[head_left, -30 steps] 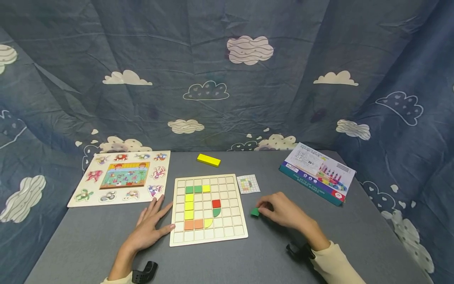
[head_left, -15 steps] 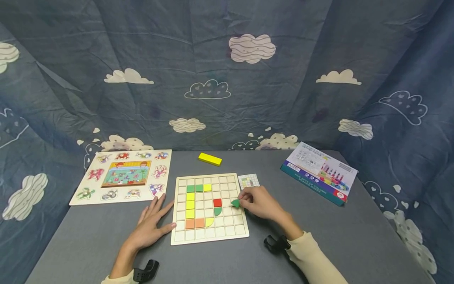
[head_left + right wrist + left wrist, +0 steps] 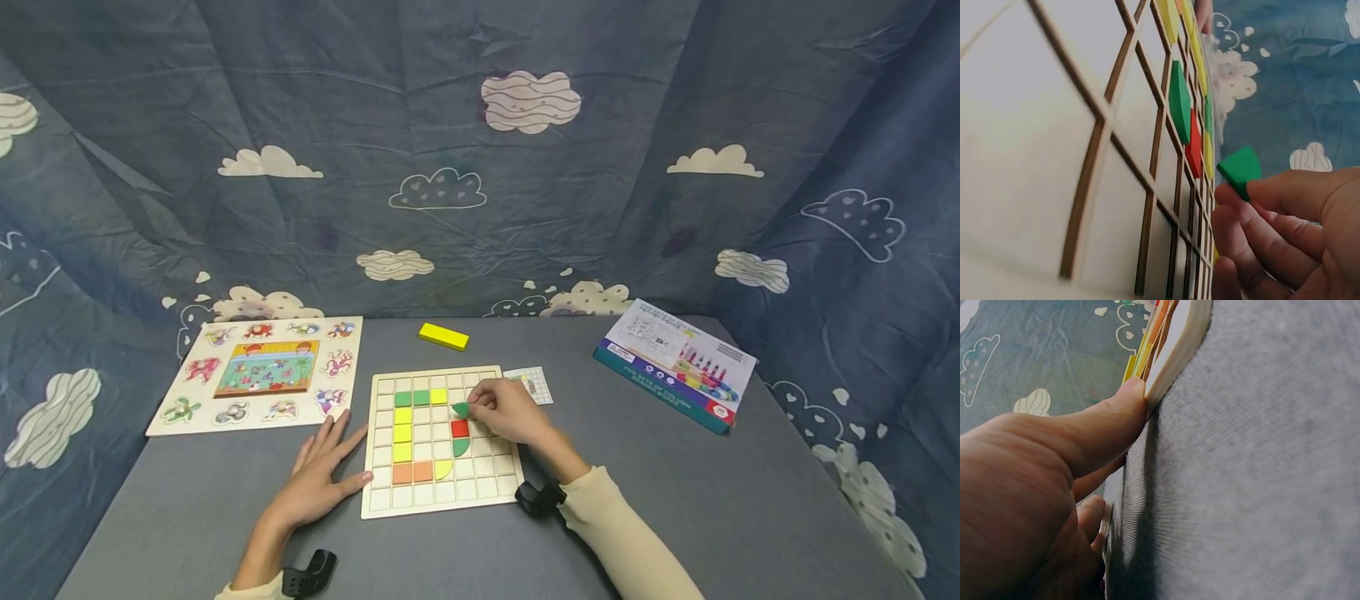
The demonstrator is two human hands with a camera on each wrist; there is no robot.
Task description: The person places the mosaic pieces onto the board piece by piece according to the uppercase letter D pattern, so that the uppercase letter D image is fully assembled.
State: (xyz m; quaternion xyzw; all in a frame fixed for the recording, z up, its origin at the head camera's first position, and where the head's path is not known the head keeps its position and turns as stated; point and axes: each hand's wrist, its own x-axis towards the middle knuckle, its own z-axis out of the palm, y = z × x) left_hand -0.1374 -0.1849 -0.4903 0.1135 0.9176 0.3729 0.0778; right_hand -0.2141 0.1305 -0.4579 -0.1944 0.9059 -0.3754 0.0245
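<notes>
Between its thumb and fingers my right hand pinches a green fan-shaped block, tilted just above the wooden grid board. Beneath it, a red square block sits in a cell, with a green quarter-round block on its near side. My left hand rests on the table with fingers spread, its thumb touching the board's left edge. Elsewhere in the grid lie green and yellow squares, orange squares and a yellow quarter-round block. The right hand hides several cells.
A patterned card lies at the board's far right corner, partly behind the right hand. Beyond the board is a yellow bar. An animal picture puzzle lies left, a game box right. A cloud-print curtain hangs behind.
My right hand has carried the green block leftward from the table right of the board to over the cells by the red square. The left hand has stayed in place.
</notes>
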